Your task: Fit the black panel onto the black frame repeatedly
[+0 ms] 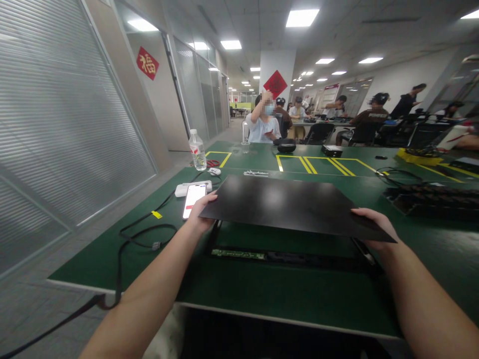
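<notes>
A flat, glossy black rectangular panel (277,202) is held nearly level above the table, between my two hands. My left hand (204,212) is closed around its left edge, thumb on top. At the right edge, my right hand (378,228) grips near the front corner, also with the thumb on top. Beneath the panel, a thin black frame (318,261) lies on the green table (284,296). Along the frame's front side runs a narrow green circuit board (237,255). The panel hides the frame's rear part.
Left of the panel are a lit phone (194,198), a white power bank-like box (181,190), a water bottle (197,149) and a looped black cable (145,229). Dark ribbed parts (434,199) lie at right. A masked person (264,127) sits across the table.
</notes>
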The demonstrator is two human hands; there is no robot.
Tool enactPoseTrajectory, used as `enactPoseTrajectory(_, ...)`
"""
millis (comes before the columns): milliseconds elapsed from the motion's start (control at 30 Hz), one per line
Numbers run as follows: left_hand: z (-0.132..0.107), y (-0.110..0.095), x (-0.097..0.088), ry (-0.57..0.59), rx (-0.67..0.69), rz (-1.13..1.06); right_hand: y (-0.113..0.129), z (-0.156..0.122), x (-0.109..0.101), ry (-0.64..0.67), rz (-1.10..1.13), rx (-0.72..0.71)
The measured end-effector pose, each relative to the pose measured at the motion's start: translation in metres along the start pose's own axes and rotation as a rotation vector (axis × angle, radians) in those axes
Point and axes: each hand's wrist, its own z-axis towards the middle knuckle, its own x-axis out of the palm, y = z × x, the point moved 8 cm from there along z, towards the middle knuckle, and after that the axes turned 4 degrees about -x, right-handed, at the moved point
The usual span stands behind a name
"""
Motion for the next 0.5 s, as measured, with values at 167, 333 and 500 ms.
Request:
enactPoseTrajectory(167,-0.009,-0.019,0.001,-0.047,0.138,-0.047,-0.021,-0.003,0.016,0.162,-0.043,0.228)
enactPoseTrajectory(333,-0.017,-0.027,0.009,-0.006,0.221,-0.021,-0.013,0.008,0.007,0.075,-0.040,0.139)
enactPoseTrajectory(500,-0.012,-0.025,0.001,-0.045,0.212,0.037,-0.011,0.010,-0.002,-0.024,-0.101,0.087)
